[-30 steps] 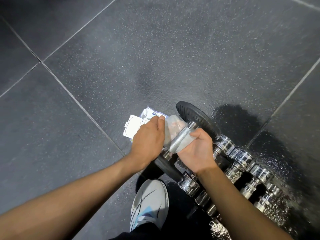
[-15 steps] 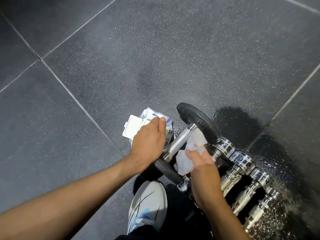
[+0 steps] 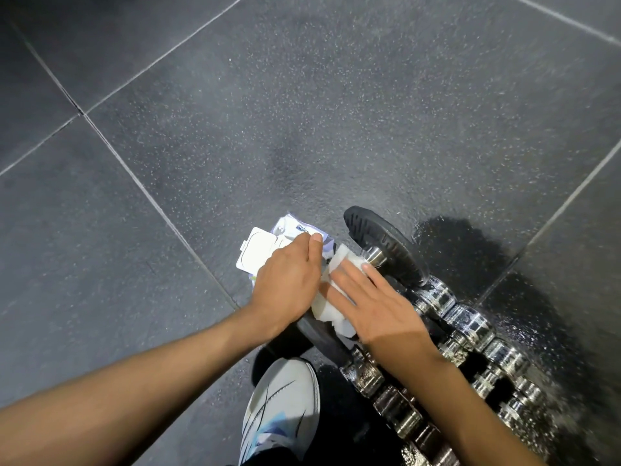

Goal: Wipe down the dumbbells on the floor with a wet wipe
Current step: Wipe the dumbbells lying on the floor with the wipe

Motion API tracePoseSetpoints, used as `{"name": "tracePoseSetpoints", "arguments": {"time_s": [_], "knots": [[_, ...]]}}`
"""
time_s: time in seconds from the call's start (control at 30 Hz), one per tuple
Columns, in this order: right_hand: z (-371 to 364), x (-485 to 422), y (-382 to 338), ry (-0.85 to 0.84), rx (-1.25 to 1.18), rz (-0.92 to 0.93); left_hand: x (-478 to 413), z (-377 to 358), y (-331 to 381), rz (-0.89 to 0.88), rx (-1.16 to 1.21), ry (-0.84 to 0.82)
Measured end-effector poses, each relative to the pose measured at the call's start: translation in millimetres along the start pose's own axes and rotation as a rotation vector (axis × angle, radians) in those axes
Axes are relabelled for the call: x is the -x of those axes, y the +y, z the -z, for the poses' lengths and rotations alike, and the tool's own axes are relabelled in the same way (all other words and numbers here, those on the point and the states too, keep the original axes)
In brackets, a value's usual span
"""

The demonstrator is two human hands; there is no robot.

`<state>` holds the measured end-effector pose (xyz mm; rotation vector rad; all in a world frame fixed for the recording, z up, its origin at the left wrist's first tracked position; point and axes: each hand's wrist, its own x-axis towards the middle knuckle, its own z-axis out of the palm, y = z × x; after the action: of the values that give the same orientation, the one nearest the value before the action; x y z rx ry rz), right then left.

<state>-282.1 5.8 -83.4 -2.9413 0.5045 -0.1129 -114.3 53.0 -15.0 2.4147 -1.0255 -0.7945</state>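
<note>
Head view: right hand (image 3: 376, 309) lies flat, fingers straight and slightly spread, pressing the wet wipe (image 3: 331, 311) onto the handle of the black-plated dumbbell (image 3: 386, 243) on the floor (image 3: 302, 112). Left hand (image 3: 285, 280) is knuckles-up with fingers curled under; what it grips is hidden. The wipe pack (image 3: 260, 247) lies just beyond it.

The floor (image 3: 336, 112) is dark grey with fine pale speckles and thin light seams. The wet wipe (image 3: 327, 311) is white, the wipe pack (image 3: 258, 250) white with blue print. The big dumbbell (image 3: 386, 243) has black plates; the small dumbbells (image 3: 470, 322) are shiny silver. The shoe (image 3: 282, 401) is white with black lines.
</note>
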Motion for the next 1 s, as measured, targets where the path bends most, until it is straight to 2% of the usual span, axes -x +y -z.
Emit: {"name": "tracePoseSetpoints", "arguments": {"time_s": [0.13, 0.23, 0.3, 0.4, 0.47, 0.53, 0.67, 0.77, 0.93, 1.0], "knots": [[13.9, -13.1, -0.6, -0.09, 0.088, -0.238, 1.9, -1.4, 1.4, -0.009, -0.012, -0.002], [4.1, -11.2, -31.7, -0.188, 0.122, -0.124, 1.1, -1.6, 0.7, -0.007, -0.024, -0.004], [1.5, -12.0, -29.5, -0.067, 0.099, -0.034, 1.7, -1.6, 0.7, -0.014, -0.029, 0.0], [2.6, -10.5, -2.1, 0.056, 0.126, -0.167, 0.6, -1.9, 0.1, -0.016, -0.025, -0.003], [4.8, -8.0, -5.5, 0.013, 0.146, -0.203, -0.3, -1.7, -0.3, -0.017, -0.014, -0.004], [1.3, -5.4, -21.6, -0.06, 0.156, -0.148, -0.8, -2.9, -1.0, -0.02, -0.013, -0.004], [-1.5, -14.2, -9.5, -0.044, 0.088, -0.054, -1.2, -2.4, -2.9, -0.014, -0.016, -0.002], [0.4, -16.7, 8.3, 0.001, 0.093, -0.218, -2.4, -0.4, -2.0, -0.006, 0.001, -0.006], [0.8, 12.9, -36.6, 0.117, -0.076, -0.435, -3.1, -1.3, -2.4, -0.001, -0.004, -0.015], [8.0, 19.2, -49.3, 0.101, -0.171, -0.511, -5.2, -0.6, -4.3, 0.007, 0.007, -0.015]]}}
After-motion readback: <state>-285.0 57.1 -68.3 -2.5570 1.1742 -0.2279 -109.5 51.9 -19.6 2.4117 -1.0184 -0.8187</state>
